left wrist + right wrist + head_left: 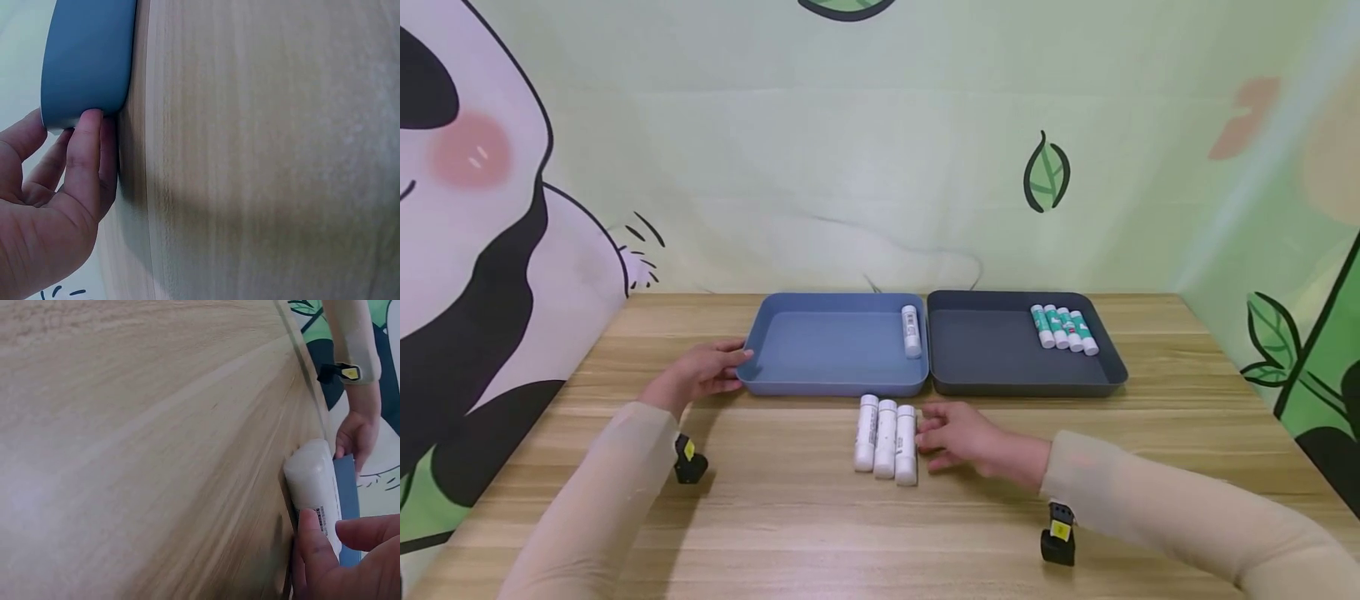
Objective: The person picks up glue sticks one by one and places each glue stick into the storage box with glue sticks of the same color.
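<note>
On the wooden table [775, 525], a dark grey tray [977, 354] and a blue tray [820, 354] sit side by side. The left hand [706, 369] touches the blue tray with extended fingers; the right hand [958, 435], fingers parted, is beside 3 white tubes [886, 440] on the table. 4 smaller green-labelled tubes [1057, 327] lie in the dark grey tray.

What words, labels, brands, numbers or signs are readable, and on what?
Nothing is clear enough to quote.
Three white tubes: barcode on one; print too small.
Tube in the blue tray: too small.
Green-labelled tubes: too small.
Yellow wrist-camera stickers: too small.
</note>
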`<action>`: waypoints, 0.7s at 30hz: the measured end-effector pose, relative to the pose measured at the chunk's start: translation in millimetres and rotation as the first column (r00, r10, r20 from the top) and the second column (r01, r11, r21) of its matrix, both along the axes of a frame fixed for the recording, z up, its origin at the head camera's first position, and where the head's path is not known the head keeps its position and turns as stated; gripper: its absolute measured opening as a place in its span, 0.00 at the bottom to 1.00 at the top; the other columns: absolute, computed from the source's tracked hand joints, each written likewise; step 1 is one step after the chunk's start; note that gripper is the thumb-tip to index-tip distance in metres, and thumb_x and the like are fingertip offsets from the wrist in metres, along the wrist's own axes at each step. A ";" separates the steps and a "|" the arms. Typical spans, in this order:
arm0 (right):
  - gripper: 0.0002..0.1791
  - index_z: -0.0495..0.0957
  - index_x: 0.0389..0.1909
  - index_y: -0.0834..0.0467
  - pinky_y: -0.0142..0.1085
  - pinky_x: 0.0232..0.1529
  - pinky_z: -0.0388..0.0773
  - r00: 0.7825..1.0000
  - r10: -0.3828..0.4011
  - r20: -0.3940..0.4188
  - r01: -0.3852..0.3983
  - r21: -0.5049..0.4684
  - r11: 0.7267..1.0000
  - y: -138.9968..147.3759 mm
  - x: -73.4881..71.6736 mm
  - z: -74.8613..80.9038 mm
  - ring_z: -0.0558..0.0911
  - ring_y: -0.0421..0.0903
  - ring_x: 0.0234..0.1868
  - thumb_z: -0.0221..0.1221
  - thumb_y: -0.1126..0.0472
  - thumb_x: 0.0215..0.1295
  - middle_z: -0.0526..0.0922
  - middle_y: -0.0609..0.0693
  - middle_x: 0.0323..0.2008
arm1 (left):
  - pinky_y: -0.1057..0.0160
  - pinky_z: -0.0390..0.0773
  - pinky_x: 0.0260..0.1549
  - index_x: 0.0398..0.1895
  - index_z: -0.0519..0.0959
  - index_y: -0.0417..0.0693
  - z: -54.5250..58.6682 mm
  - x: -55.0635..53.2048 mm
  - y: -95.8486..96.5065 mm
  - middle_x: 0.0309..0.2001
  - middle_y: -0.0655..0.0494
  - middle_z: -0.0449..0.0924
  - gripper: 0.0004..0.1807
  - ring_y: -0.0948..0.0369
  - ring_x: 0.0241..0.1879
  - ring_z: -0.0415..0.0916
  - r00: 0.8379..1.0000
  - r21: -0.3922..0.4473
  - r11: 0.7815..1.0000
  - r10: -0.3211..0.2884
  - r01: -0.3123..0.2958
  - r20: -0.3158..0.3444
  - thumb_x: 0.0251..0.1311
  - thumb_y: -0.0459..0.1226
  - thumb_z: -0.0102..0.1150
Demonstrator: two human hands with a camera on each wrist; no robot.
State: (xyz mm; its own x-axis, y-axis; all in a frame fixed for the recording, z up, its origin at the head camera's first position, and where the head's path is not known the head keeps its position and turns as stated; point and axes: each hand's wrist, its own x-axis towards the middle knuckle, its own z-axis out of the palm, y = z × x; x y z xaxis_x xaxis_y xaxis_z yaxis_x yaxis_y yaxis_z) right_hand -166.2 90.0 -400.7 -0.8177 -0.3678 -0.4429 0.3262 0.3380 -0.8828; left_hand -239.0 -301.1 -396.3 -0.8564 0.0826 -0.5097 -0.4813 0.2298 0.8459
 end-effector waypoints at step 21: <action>0.40 0.63 0.72 0.71 0.39 0.33 0.88 0.990 -0.057 -0.131 0.074 0.125 0.989 -17.0 4.2 -7.5 0.77 0.45 0.29 0.68 0.72 0.59 0.69 0.55 0.39 | 0.74 0.85 0.38 0.83 0.45 0.45 -2.1 -0.4 1.0 0.30 0.67 0.79 0.39 0.73 0.31 0.78 1.000 -0.017 1.000 -0.001 0.001 0.003 0.78 0.42 0.50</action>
State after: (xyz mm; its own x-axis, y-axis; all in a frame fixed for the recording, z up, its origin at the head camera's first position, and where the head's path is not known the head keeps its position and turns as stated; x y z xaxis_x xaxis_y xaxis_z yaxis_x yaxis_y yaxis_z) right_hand -162.0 73.0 -408.2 -0.8906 -0.2579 -0.3745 0.2398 0.4334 -0.8687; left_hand -239.4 -300.1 -398.4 -0.8547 0.0745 -0.5137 -0.4837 0.2448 0.8403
